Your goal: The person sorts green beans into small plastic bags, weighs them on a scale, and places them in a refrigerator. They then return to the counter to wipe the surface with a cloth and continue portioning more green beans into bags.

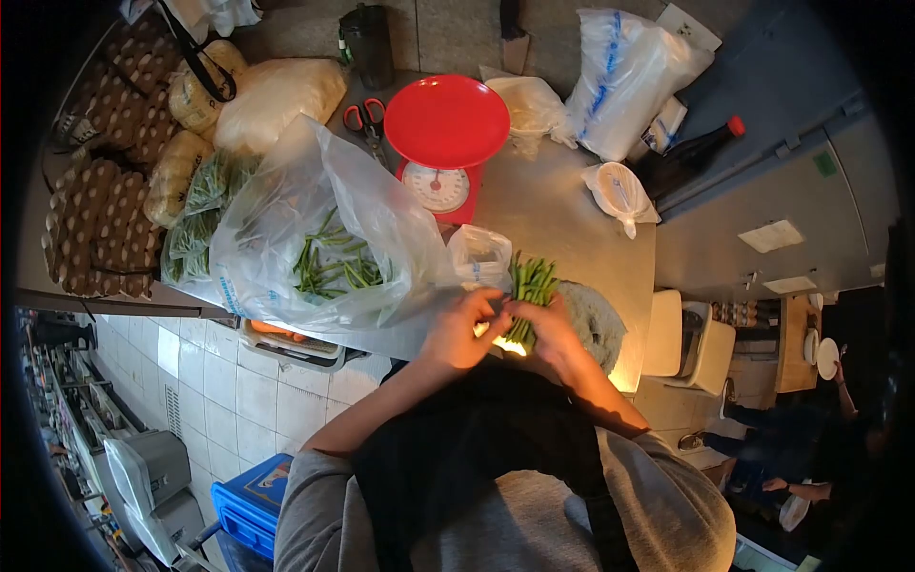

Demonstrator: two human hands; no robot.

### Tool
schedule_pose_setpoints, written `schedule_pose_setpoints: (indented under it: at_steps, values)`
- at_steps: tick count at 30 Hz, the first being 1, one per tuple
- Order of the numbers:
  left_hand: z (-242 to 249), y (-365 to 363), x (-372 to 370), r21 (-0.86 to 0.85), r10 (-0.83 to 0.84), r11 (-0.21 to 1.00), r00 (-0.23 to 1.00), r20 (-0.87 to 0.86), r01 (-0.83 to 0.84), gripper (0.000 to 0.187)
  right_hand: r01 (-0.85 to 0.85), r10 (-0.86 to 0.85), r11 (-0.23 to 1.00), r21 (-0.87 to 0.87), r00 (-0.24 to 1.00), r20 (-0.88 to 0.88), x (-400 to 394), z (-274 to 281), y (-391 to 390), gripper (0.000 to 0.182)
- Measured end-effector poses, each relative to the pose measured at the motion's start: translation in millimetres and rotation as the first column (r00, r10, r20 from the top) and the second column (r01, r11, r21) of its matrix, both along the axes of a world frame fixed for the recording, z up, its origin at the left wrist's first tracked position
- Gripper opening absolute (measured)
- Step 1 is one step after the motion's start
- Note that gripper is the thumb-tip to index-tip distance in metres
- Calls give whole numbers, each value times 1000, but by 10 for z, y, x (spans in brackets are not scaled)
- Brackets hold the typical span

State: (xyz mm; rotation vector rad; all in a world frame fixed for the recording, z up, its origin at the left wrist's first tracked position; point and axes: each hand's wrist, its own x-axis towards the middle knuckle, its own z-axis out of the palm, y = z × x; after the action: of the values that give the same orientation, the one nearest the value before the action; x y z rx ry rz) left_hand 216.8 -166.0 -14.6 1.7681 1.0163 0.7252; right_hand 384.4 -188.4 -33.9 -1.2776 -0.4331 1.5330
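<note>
A bundle of green beans [532, 281] stands upright in my right hand [551, 329], whose fingers are wrapped round it near the table's front edge. Close beside the bundle, my left hand [464, 331] has its fingers curled towards the thumb; what they pinch, if anything, I cannot make out. To the left lies a large open clear plastic bag [367, 191] with loose green beans [334, 262] inside. A small clear plastic bag [479, 253] sits just beyond my hands. Right of the bundle is a round greyish-white item [593, 324], partly hidden by my right hand.
Behind stands a red kitchen scale [448, 119] with scissors [367, 124] beside it. A knife [515, 38], a plastic roll [629, 81], a dark bottle [696, 157] and a wrapped bowl [621, 195] are further back. Egg trays [105, 219] are stacked left. Another person [801, 448] is at right.
</note>
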Motion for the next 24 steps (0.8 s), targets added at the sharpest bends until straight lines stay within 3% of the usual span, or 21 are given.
schedule_pose_setpoints:
  at_steps: [2,4,7,10,13,16,19,22,24]
  values:
    - [56,247,-31,245,164,960,981,-101,-135,31,61,-61,998,28,998,-12,131,127,177,23]
    - [8,569,-17,602,309,785,934,-181,-144,27,7,-11,992,128,1000,26,220,316,413,20]
    - [-46,818,48,450,313,888,846,-433,-98,27,33,-82,949,315,986,145,58,552,779,22]
    - [-85,935,-10,284,135,958,794,-592,49,28,-66,-81,879,472,955,285,-160,398,1045,26]
    - [-390,955,-102,264,110,965,888,-446,13,37,-189,-79,827,530,893,443,-327,51,1195,29]
    - [-416,872,-135,259,131,965,937,-325,-45,35,-281,-6,813,510,872,490,-460,-34,1132,32]
    - [-324,827,-223,-304,99,944,990,-106,-126,33,-481,134,784,392,748,650,-390,-292,1062,46]
    - [-453,773,-251,-423,181,901,968,175,-92,36,-702,211,658,273,520,828,-280,-217,970,50]
    - [-362,692,-209,-459,229,878,961,154,-136,40,-815,218,558,156,326,920,-251,-16,950,47]
